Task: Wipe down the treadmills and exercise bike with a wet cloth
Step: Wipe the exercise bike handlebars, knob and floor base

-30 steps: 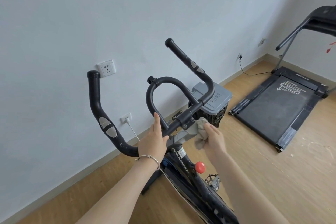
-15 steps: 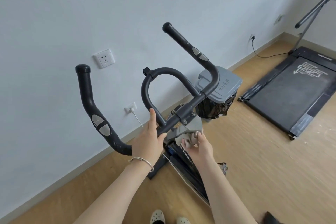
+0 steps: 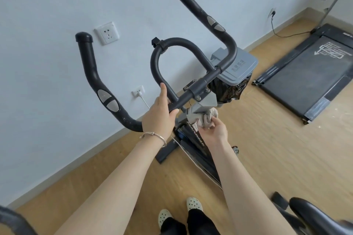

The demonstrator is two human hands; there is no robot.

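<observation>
The exercise bike's black handlebar [image 3: 107, 99] fills the middle of the view, with a looped centre bar and two upright grips. My left hand [image 3: 159, 115] grips the crossbar just left of the grey clamp. My right hand [image 3: 214, 129] holds a bunched grey cloth [image 3: 205, 119] against the grey stem block under the handlebar, above the black frame tube [image 3: 198, 145]. A black treadmill [image 3: 305, 74] lies on the floor at the far right, its upright post partly cut off by the frame edge.
A grey lidded bin [image 3: 238, 68] with a black bag stands behind the handlebar by the wall. Wall sockets [image 3: 107, 32] and a plugged cable sit on the white wall. The bike's black saddle [image 3: 313, 215] is at the bottom right. My feet in pale clogs [image 3: 193, 204] stand on the wooden floor.
The view tilted downward, bringing my feet and the saddle into sight. My right hand slid the cloth from the side of the clamp down onto the stem block. My left hand kept its grip.
</observation>
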